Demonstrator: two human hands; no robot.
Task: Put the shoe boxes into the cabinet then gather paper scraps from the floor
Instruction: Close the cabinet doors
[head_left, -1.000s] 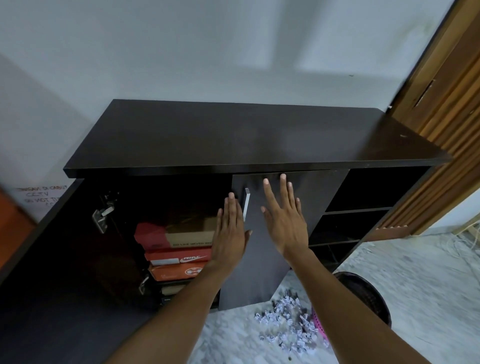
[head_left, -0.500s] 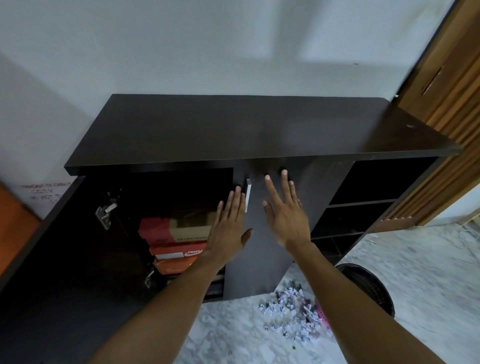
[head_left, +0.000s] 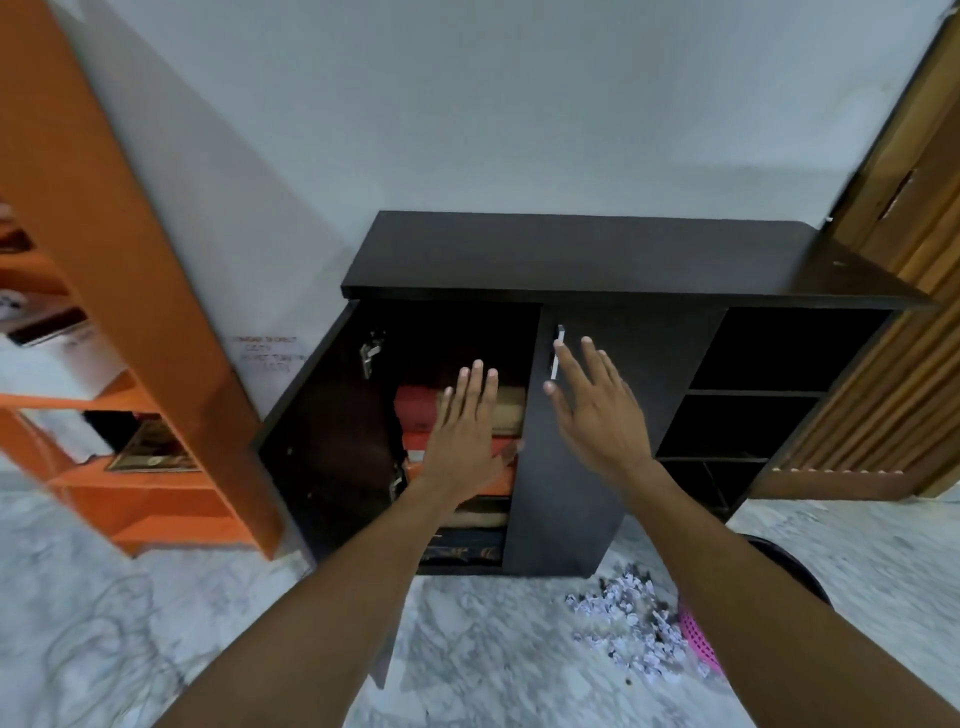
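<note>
A dark cabinet (head_left: 597, 260) stands against the wall, its left door (head_left: 322, 431) swung open. Red and orange shoe boxes (head_left: 415, 410) are stacked inside the left compartment. My left hand (head_left: 467, 431) is stretched out flat in front of the boxes, holding nothing. My right hand (head_left: 597, 410) is spread flat before the closed middle door (head_left: 649, 374), beside its silver handle (head_left: 557, 353); whether it touches the door I cannot tell. A pile of crumpled paper scraps (head_left: 628, 623) lies on the marble floor under my right forearm.
An orange shelf unit (head_left: 130, 291) stands to the left. Open shelves (head_left: 753, 395) fill the cabinet's right side. A black bin (head_left: 795, 566) and a pink basket (head_left: 698, 639) sit by the scraps. A wooden door (head_left: 914, 260) is on the right. A cable (head_left: 88, 623) lies on the floor.
The view has pulled back and away from the cabinet, bringing the orange shelf unit and more floor into sight. Both hands stay flat and have drawn apart a little.
</note>
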